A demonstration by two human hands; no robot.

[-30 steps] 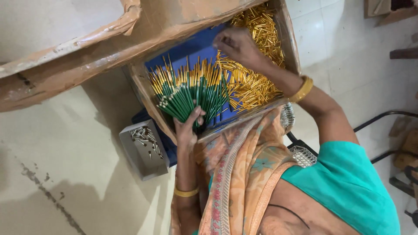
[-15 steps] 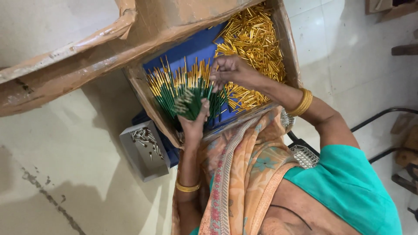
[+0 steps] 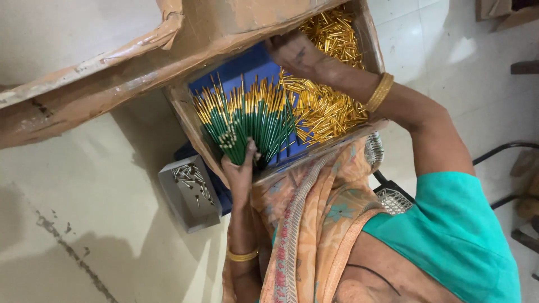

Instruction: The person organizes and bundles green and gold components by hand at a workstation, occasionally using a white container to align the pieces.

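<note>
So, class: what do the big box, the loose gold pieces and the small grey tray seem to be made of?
Big box: brown cardboard, matte, with creased, torn edges. Loose gold pieces: probably polished metal, or metallised plastic; they glint. Small grey tray: dull grey, plastic or painted metal; unclear.

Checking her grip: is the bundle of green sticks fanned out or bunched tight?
Fanned out: the green sticks spread from the left hand, gold tips apart.

The left hand (image 3: 240, 171) is held fisted at centre frame; the right hand (image 3: 295, 53) is stretched toward the top, fingers curled.
</note>
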